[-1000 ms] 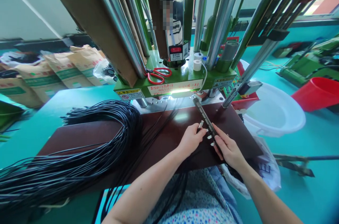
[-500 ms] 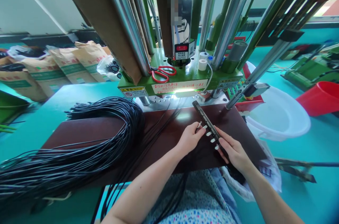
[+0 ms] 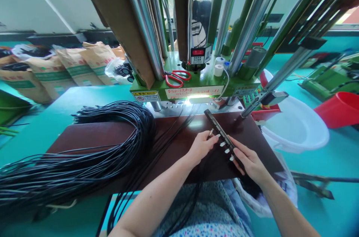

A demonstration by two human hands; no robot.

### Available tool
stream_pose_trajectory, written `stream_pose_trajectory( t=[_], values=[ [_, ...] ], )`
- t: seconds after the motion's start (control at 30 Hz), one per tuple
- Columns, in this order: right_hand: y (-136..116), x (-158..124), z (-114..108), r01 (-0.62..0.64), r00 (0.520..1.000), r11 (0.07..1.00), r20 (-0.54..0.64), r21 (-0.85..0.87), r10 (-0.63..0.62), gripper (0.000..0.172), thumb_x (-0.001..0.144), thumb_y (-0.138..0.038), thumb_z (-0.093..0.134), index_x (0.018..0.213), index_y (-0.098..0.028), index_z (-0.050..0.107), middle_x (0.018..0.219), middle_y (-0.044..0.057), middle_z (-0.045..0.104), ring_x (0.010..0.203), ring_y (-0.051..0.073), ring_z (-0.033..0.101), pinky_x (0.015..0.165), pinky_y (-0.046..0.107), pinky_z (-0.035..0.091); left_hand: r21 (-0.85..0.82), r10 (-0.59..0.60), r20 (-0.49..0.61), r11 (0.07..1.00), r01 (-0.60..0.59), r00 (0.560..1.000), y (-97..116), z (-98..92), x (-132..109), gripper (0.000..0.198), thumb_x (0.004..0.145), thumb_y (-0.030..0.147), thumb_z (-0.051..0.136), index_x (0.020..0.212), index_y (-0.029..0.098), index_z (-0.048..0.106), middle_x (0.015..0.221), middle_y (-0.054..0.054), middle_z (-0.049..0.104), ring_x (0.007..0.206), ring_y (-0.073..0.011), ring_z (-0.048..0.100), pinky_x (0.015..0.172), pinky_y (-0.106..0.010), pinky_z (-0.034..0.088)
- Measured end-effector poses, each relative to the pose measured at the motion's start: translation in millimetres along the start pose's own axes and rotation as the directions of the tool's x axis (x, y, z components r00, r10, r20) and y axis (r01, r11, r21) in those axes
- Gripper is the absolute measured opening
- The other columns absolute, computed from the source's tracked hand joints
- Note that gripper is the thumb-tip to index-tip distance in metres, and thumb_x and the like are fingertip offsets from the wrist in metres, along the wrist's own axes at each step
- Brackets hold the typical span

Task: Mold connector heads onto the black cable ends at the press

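A long black fixture bar point(image 3: 216, 126) lies slanted on the dark brown work board point(image 3: 98, 136), with a few white-tipped cable ends seated along its near part. My left hand point(image 3: 201, 146) pinches a small silver and white cable plug point(image 3: 211, 132) and holds it against the bar's left side. Over the near end of the bar rests my right hand point(image 3: 249, 162), fingers closed around it. Thin black cables run from the bar back toward my lap.
A big bundle of black cables point(image 3: 92, 151) covers the board's left. Behind stands a green press point(image 3: 193, 83) with steel columns, red scissors point(image 3: 176, 77) and tape rolls on its base. A white basin point(image 3: 294, 125) and red tub point(image 3: 339, 108) sit right; paper sacks point(image 3: 70, 68) left.
My right hand has slid down the bar toward its near end. My left hand stays at the bar with the plug. The camera has tilted slightly.
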State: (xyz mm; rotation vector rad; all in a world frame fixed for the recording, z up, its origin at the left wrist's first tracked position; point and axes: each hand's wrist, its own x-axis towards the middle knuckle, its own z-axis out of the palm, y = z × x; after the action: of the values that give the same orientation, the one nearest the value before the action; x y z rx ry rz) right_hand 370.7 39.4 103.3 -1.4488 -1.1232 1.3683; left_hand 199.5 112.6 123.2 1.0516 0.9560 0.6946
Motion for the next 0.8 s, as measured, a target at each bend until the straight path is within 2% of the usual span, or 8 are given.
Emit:
stream_pose_trajectory(
  t=[0.2,0.33,0.43,0.57,0.67,0.8],
  values=[
    [1,-1,1,0.032,0.999,0.996,0.028,-0.081,-0.030,0.063,0.086,-0.048,0.046,0.138,-0.015,0.033,0.050,-0.006,0.043,0.037,0.007,0.036,0.033,0.019,0.030,0.030,0.009,0.006,1.000,-0.009,1.000,-6,-0.6,2,0.031,0.072,0.044,0.056,0.062,0.018,0.043,0.042,0.011,0.027,0.040,-0.0032,0.022,0.043,-0.019,0.018],
    [-1,-1,3,0.048,0.996,0.986,0.084,-0.161,-0.035,0.065,0.087,-0.048,0.044,0.140,-0.013,0.030,0.047,-0.008,0.037,0.036,0.007,0.034,0.034,0.018,0.030,0.128,0.079,-0.015,0.989,-0.077,0.997,-9,-4.4,3,0.029,0.074,0.042,0.054,0.063,0.017,0.045,0.045,0.009,0.034,0.042,-0.0047,0.027,0.045,-0.020,0.022],
    [0,-1,2,0.032,0.997,0.993,0.075,-0.111,-0.024,0.062,0.087,-0.047,0.045,0.139,-0.014,0.033,0.049,-0.007,0.041,0.037,0.007,0.034,0.033,0.018,0.029,0.211,0.115,-0.004,0.971,-0.112,0.993,-7,-10.4,6,0.031,0.076,0.045,0.051,0.063,0.017,0.046,0.049,0.007,0.039,0.046,-0.0061,0.032,0.046,-0.021,0.024],
    [1,1,0,-0.012,1.000,1.000,0.001,0.012,0.012,0.063,0.084,-0.048,0.052,0.136,-0.016,0.037,0.054,-0.004,0.046,0.042,0.009,0.039,0.032,0.017,0.030,0.237,0.154,-0.031,0.961,-0.142,0.988,-6,-18.1,12,0.033,0.086,0.041,0.033,0.062,0.019,0.039,0.052,0.006,0.037,0.049,-0.0081,0.037,0.049,-0.022,0.028],
    [1,2,-2,-0.029,1.000,1.000,0.012,0.005,0.029,0.064,0.083,-0.049,0.053,0.136,-0.017,0.038,0.051,-0.004,0.045,0.040,0.008,0.038,0.031,0.018,0.030,0.306,0.202,-0.021,0.934,-0.186,0.979,-10,-18.9,15,0.031,0.083,0.038,0.039,0.059,0.019,0.036,0.054,0.005,0.039,0.052,-0.0078,0.037,0.051,-0.021,0.029],
    [-1,2,-3,-0.032,0.998,0.999,0.053,-0.029,0.034,0.065,0.083,-0.049,0.052,0.137,-0.017,0.036,0.053,-0.004,0.047,0.038,0.006,0.037,0.032,0.018,0.030,0.283,0.147,-0.016,0.949,-0.137,0.989,-13,-16.8,14,0.031,0.078,0.042,0.046,0.060,0.017,0.046,0.051,0.007,0.038,0.050,-0.0071,0.035,0.049,-0.021,0.025]
  ],
)
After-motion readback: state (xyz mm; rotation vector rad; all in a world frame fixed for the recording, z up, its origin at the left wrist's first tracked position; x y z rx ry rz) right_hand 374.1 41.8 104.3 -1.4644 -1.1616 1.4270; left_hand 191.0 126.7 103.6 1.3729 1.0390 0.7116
